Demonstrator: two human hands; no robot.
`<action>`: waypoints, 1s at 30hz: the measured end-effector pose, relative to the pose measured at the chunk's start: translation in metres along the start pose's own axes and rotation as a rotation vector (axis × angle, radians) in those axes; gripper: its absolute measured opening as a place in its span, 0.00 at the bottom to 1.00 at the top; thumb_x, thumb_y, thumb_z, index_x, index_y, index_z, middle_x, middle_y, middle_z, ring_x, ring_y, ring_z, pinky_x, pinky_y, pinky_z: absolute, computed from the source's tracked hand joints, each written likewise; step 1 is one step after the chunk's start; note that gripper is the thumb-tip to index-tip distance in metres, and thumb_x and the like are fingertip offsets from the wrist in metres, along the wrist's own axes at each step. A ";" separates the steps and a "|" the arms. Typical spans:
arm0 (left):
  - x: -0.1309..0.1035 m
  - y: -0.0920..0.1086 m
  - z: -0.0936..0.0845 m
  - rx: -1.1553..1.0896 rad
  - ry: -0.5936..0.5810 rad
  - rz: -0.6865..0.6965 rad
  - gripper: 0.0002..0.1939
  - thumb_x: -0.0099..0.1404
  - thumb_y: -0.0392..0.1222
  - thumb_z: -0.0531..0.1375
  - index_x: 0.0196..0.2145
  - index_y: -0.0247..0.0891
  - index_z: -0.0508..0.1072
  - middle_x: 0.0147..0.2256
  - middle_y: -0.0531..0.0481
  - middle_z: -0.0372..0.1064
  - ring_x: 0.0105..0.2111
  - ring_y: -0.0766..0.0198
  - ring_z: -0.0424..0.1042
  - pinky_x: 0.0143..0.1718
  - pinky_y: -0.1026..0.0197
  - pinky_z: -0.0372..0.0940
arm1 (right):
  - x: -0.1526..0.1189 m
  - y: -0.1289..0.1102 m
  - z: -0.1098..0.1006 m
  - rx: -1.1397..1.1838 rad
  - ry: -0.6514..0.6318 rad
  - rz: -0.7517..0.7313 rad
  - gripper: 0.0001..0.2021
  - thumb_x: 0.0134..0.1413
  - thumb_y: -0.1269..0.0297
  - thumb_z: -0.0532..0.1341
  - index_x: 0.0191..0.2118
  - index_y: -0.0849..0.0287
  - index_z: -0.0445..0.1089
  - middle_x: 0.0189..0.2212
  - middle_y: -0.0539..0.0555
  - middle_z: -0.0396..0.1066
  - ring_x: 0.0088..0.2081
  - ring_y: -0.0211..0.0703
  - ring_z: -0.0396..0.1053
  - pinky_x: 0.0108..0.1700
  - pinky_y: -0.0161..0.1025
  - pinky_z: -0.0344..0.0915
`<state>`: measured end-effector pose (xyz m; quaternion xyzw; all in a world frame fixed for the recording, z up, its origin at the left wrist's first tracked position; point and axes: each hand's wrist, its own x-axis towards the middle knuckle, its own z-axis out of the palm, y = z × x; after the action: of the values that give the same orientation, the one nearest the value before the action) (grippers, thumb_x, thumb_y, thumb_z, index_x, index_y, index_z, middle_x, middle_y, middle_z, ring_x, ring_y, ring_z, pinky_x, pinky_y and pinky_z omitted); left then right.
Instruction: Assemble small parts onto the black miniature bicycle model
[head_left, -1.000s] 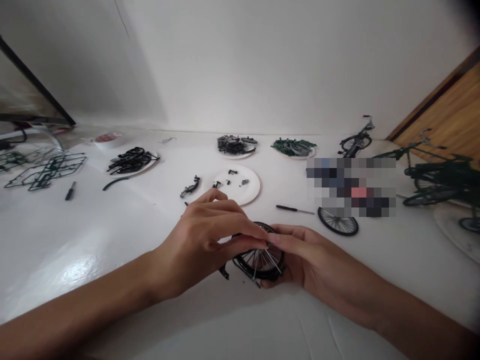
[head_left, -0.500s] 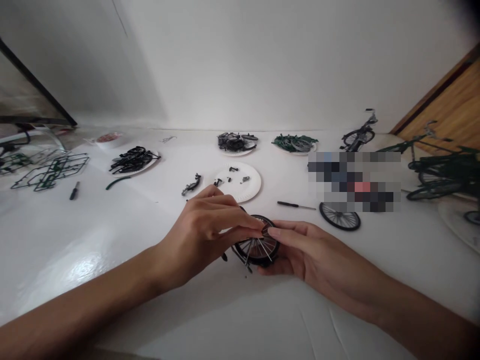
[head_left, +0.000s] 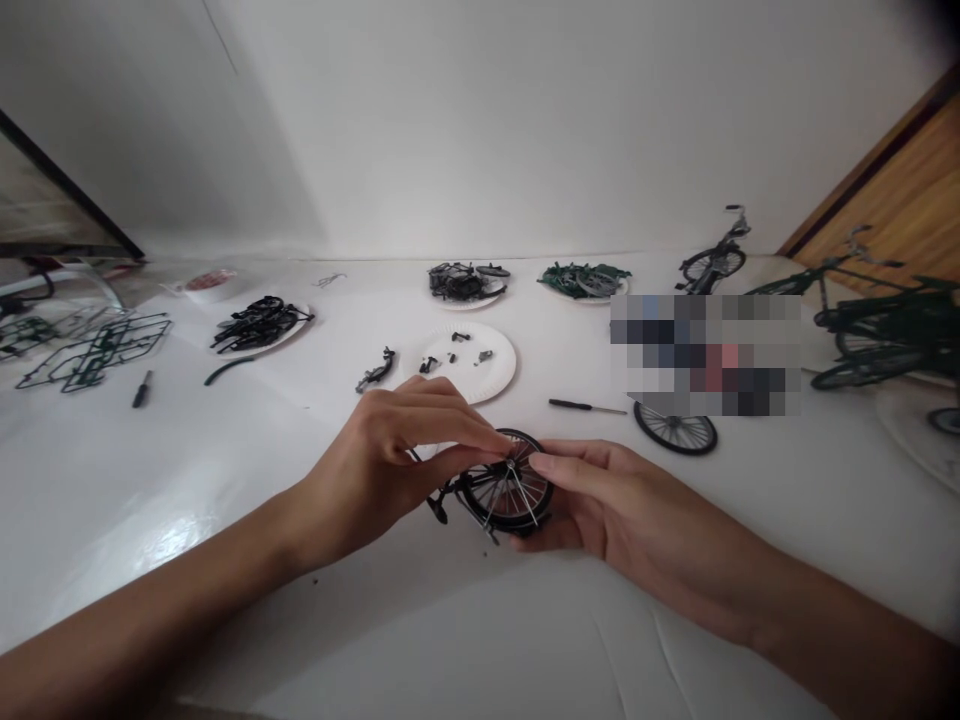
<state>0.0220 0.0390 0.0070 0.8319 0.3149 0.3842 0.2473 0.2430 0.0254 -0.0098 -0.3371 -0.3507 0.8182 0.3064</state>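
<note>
A small black model bicycle, its spoked wheel [head_left: 504,495] facing up, is held low over the white table. My right hand [head_left: 600,490] grips the wheel's right side, thumb on the rim and the other fingers beneath. With thumb and fingertips pinched at the wheel's hub, my left hand [head_left: 420,450] reaches over from the left; whether a tiny part is between them is too small to tell. Silvery stays run from the hub to the wheel's lower edge. Part of the black frame and a pedal [head_left: 437,510] show below my left hand.
Behind the hands lie a paper plate [head_left: 499,372] with small parts, a black screwdriver [head_left: 574,404] and a loose wheel [head_left: 675,430]. Farther back are plates of black and green parts [head_left: 585,280]. Assembled model bicycles [head_left: 862,320] stand at right; green frames [head_left: 105,350] lie left.
My left fingertips have shifted slightly left, uncovering more of the hub and stays. The bicycle's pedal and frame show more. The whole view has moved slightly.
</note>
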 end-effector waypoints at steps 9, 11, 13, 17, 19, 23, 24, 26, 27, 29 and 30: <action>0.000 0.005 -0.001 -0.001 -0.011 -0.058 0.06 0.66 0.32 0.65 0.40 0.40 0.80 0.40 0.52 0.80 0.40 0.65 0.76 0.43 0.61 0.71 | 0.002 0.000 -0.002 0.015 -0.020 0.003 0.13 0.66 0.65 0.60 0.49 0.64 0.77 0.40 0.60 0.79 0.39 0.42 0.76 0.43 0.41 0.78; -0.002 0.004 0.001 0.025 0.006 -0.066 0.07 0.65 0.33 0.66 0.40 0.41 0.80 0.37 0.53 0.80 0.37 0.66 0.76 0.41 0.61 0.70 | 0.002 -0.001 -0.002 0.017 -0.028 -0.002 0.13 0.66 0.65 0.59 0.50 0.64 0.77 0.41 0.60 0.79 0.39 0.42 0.77 0.43 0.40 0.78; -0.002 0.004 0.003 0.043 0.016 -0.037 0.08 0.65 0.32 0.66 0.41 0.40 0.81 0.36 0.53 0.80 0.35 0.66 0.75 0.40 0.60 0.70 | 0.002 -0.001 -0.002 0.016 -0.027 -0.007 0.13 0.66 0.65 0.59 0.50 0.63 0.77 0.40 0.60 0.79 0.40 0.42 0.77 0.43 0.40 0.77; -0.002 0.006 0.003 0.039 0.015 0.062 0.09 0.65 0.28 0.65 0.42 0.35 0.80 0.36 0.49 0.80 0.34 0.66 0.75 0.39 0.59 0.70 | 0.001 0.000 -0.002 0.001 -0.052 -0.009 0.13 0.66 0.64 0.59 0.49 0.62 0.78 0.39 0.59 0.80 0.40 0.41 0.77 0.44 0.40 0.77; -0.001 0.008 0.002 0.049 -0.003 0.110 0.09 0.65 0.27 0.64 0.43 0.32 0.79 0.36 0.46 0.80 0.34 0.65 0.75 0.39 0.58 0.70 | 0.001 -0.001 -0.002 0.004 -0.051 -0.008 0.12 0.66 0.64 0.60 0.49 0.62 0.78 0.39 0.58 0.80 0.40 0.41 0.77 0.44 0.40 0.77; 0.000 0.008 0.000 0.045 -0.021 0.171 0.12 0.64 0.24 0.63 0.45 0.29 0.78 0.37 0.43 0.79 0.35 0.64 0.74 0.39 0.57 0.69 | 0.002 -0.001 -0.002 0.011 -0.028 -0.005 0.12 0.65 0.64 0.61 0.48 0.63 0.78 0.39 0.59 0.80 0.39 0.41 0.76 0.44 0.41 0.77; 0.000 0.008 -0.001 0.041 -0.021 0.179 0.12 0.64 0.24 0.63 0.45 0.29 0.77 0.37 0.43 0.79 0.35 0.64 0.74 0.40 0.57 0.70 | 0.001 -0.001 -0.002 0.012 -0.027 -0.004 0.12 0.65 0.64 0.61 0.48 0.63 0.78 0.39 0.59 0.80 0.39 0.41 0.76 0.44 0.41 0.77; 0.000 0.007 -0.001 0.038 -0.023 0.200 0.13 0.64 0.23 0.63 0.45 0.29 0.77 0.36 0.44 0.79 0.35 0.64 0.74 0.41 0.56 0.70 | 0.000 -0.001 -0.002 0.017 -0.033 0.000 0.12 0.65 0.64 0.61 0.48 0.63 0.78 0.40 0.59 0.79 0.40 0.41 0.76 0.44 0.42 0.77; 0.000 0.007 -0.001 0.043 -0.023 0.207 0.13 0.64 0.23 0.64 0.45 0.29 0.77 0.36 0.44 0.79 0.35 0.64 0.74 0.41 0.56 0.70 | 0.000 -0.001 -0.002 0.020 -0.037 -0.001 0.12 0.65 0.64 0.61 0.48 0.63 0.78 0.40 0.59 0.79 0.40 0.42 0.76 0.45 0.42 0.77; 0.000 0.008 -0.001 0.050 -0.027 0.216 0.13 0.63 0.23 0.64 0.45 0.30 0.77 0.36 0.44 0.78 0.35 0.64 0.74 0.41 0.56 0.70 | 0.000 -0.001 -0.002 0.026 -0.044 -0.001 0.12 0.65 0.64 0.61 0.48 0.64 0.78 0.40 0.59 0.79 0.40 0.42 0.76 0.45 0.42 0.77; -0.001 0.008 -0.001 0.051 -0.029 0.220 0.13 0.63 0.23 0.64 0.45 0.30 0.77 0.36 0.45 0.78 0.35 0.64 0.74 0.41 0.57 0.70 | 0.000 -0.001 -0.002 0.030 -0.044 0.001 0.12 0.65 0.64 0.61 0.48 0.64 0.78 0.40 0.59 0.79 0.40 0.41 0.76 0.44 0.42 0.77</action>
<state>0.0235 0.0332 0.0128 0.8729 0.2278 0.3887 0.1871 0.2452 0.0267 -0.0101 -0.3148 -0.3449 0.8306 0.3033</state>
